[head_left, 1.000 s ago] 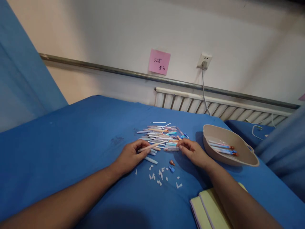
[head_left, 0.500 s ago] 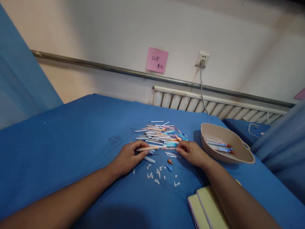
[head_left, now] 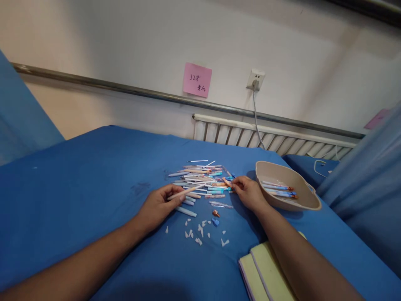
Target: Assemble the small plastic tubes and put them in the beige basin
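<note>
A heap of loose pen parts (head_left: 200,177), barrels, refills and caps in orange, blue and white, lies on the blue cloth (head_left: 94,184). My left hand (head_left: 158,205) is closed around a thin peach-coloured pen barrel (head_left: 184,192) that points up and right toward the heap. My right hand (head_left: 249,193) rests at the heap's right edge, its fingertips pinching a small orange pen part (head_left: 227,182). Between the hands lie a clear tube (head_left: 221,204), an orange cap (head_left: 216,213) and a blue cap (head_left: 215,222).
A beige oval tray (head_left: 308,205) holding several assembled pens stands to the right. Small white bits (head_left: 197,234) are scattered near me. Yellow notebooks (head_left: 263,271) lie under my right forearm. A radiator, wall socket with cable and a pink note sit behind the table.
The camera has swung to the right, so everything sits further left. My right hand has reached up into the heap's edge. The barrel in my left hand now tilts upward.
</note>
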The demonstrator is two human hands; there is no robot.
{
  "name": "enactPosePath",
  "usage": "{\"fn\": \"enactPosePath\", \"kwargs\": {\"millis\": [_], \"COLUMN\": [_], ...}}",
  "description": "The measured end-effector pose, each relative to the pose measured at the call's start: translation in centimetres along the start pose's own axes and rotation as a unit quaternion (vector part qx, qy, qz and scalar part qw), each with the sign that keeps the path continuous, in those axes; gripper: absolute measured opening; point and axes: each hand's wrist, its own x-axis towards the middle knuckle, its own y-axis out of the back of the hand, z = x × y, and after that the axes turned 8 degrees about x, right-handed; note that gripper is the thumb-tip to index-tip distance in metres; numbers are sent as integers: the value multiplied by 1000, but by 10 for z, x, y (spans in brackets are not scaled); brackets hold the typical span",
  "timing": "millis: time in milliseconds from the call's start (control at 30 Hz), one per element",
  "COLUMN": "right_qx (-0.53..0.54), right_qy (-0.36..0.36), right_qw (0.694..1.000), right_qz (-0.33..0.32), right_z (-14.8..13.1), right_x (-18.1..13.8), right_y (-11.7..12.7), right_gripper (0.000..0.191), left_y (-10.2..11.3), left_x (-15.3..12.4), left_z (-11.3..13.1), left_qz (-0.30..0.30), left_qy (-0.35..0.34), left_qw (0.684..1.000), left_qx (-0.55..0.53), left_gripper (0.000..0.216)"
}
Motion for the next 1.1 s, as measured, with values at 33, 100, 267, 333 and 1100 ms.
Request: {"fn": "enactPosePath", "kwargs": {"millis": [33, 100, 267, 333, 1100], "right_qx": [14, 36, 7, -11, -83], "right_qy": [27, 96, 169, 149, 60], "right_qw": [999, 993, 977, 979, 977], "right_qz": [-16, -59, -131, -138, -184], "right_z": [-2, -9, -22, -23, -34], "right_x": [0, -2, -6, -7, -11], "right_y": [-2, -7, -19, -20, -11], "right_gripper": [13, 16, 16, 13, 10], "left_y": [0, 0, 0, 0, 0], "left_x": [0, 0, 1, 1, -1], "left_z": [0, 1, 0, 0, 2], "left_qz": [-2, -5, -14, -19, -30], "left_qy": [1, 1, 0, -1, -21], "left_qw": [1000, 1000, 1000, 1000, 999], "left_qx": [-1, 0, 16, 20, 30], "left_gripper": [26, 26, 26, 27, 27]}}
